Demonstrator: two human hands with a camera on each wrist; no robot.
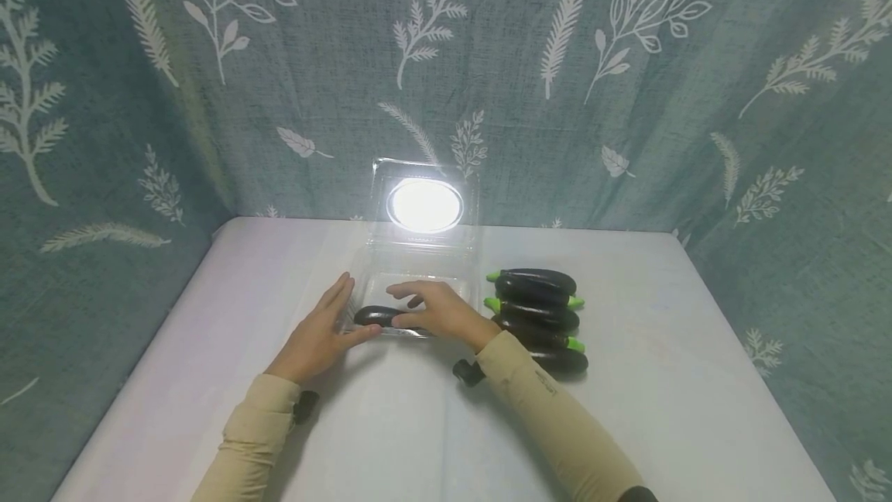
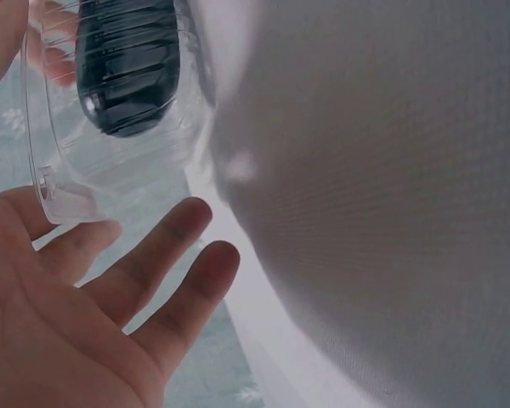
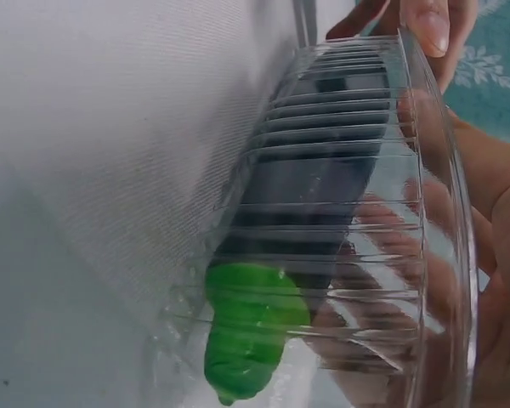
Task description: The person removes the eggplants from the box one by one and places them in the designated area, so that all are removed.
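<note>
A dark eggplant (image 1: 376, 316) lies along the front wall inside a clear plastic clamshell box (image 1: 355, 262), whose lid (image 1: 379, 215) stands raised at the back. Through the ribbed wall in the right wrist view, the eggplant's green cap (image 3: 246, 331) shows at its right end. My right hand (image 1: 442, 312) reaches into the box over the eggplant, thumb beside it and fingers extended past it. At the box's front left corner is my left hand (image 1: 317, 343), fingers straight along the side and thumb near the front rim. Its spread fingers (image 2: 153, 263) show in the left wrist view.
Right of the box, several eggplants (image 1: 540, 312) lie in a row, green caps alternating left and right; my right forearm partly covers the nearest ones. The white-covered table (image 1: 390, 440) is bordered by a green leaf-patterned curtain (image 1: 334, 84). A bright round glare sits on the lid.
</note>
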